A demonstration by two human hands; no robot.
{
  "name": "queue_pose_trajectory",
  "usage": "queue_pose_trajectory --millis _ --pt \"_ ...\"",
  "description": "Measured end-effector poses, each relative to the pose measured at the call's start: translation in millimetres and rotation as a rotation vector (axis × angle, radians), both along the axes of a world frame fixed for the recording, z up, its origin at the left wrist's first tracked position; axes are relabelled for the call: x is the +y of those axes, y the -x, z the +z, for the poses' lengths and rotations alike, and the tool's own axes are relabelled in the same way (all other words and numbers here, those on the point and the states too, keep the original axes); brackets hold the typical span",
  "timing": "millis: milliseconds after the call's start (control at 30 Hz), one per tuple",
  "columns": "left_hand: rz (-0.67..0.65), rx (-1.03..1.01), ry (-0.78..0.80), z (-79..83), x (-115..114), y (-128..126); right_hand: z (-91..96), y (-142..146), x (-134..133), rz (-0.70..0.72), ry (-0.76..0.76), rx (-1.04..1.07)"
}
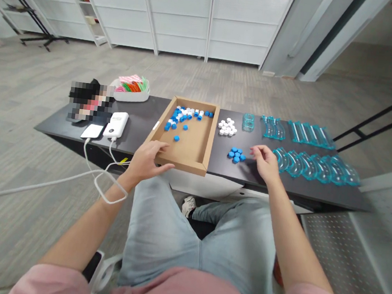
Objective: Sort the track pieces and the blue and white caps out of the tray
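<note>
Left of centre: left hand at the tray's lower-left corner, thumb spread from fingers, nothing seen in grip; rim contact unclear. Mixed pieces inside the tray. Right of centre: white pile, blue pile below it, compact, no clear long axis. Blue lies just left of the right hand, the nearer one; fingertips nearly together, cannot tell whether pinching anything. Teal parts farther right.
</note>
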State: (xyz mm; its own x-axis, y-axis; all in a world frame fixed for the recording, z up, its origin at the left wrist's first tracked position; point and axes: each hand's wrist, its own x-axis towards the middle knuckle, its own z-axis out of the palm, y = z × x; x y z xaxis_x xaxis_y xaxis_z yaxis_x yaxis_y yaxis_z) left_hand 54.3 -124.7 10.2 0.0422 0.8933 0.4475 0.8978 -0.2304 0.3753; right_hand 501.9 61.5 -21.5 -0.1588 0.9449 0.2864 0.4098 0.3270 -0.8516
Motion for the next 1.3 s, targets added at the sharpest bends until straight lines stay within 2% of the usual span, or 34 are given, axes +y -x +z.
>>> queue_pose_trajectory --millis 100,200,267,333,400,467,567,667,733,833,900,1000,1067,1167,1300 --pt "0.170 -0.157 -0.139 1.6 13 27 18.7 40 1 0.095 -0.045 -0.039" --pt "0.380 -0.387 -0.178 -0.1 41 59 34.8 111 8 0.343 -0.100 -0.124" --pt "0.450 -0.407 -0.077 -6.5 61 73 40.1 167 16 0.612 -0.193 -0.282" --pt "0.470 -0.343 0.037 -16.1 75 79 39.7 217 25 0.727 -0.242 -0.424" --pt "0.478 -0.263 0.120 -26.1 82 79 34.8 255 32 0.777 -0.245 -0.568" --pt "0.489 -0.205 0.163 -33.8 83 76 28.7 279 38 0.814 -0.249 -0.682" --pt "0.488 -0.156 0.190 -38.8 80 74 25.6 290 42 0.896 -0.267 -0.746" --pt "0.469 -0.140 0.224 -37.9 78 75 34.8 270 45 0.917 -0.282 -0.638" --pt "0.466 -0.147 0.235 -36.3 78 76 45.4 237 47 0.843 -0.301 -0.504" --pt "0.484 -0.135 0.223 -34.0 79 74 60.0 160 44 0.635 -0.319 -0.344" --pt "0.495 -0.108 0.220 -32.3 79 71 64.6 102 38 0.476 -0.298 -0.308" --pt "0.500 -0.056 0.254 -28.4 78 68 59.6 27 21 0.268 -0.207 -0.309" --pt "0.503 -0.028 0.282 -25.3 77 66 48.8 -6 7 0.195 -0.151 -0.321" --pt "0.510 0.004 0.317 -21.7 76 65 27.0 -27 -10 0.192 -0.092 -0.321" --pt "0.504 0.012 0.343 -20.4 76 66 0.8 -24 -23 0.229 -0.017 -0.290"
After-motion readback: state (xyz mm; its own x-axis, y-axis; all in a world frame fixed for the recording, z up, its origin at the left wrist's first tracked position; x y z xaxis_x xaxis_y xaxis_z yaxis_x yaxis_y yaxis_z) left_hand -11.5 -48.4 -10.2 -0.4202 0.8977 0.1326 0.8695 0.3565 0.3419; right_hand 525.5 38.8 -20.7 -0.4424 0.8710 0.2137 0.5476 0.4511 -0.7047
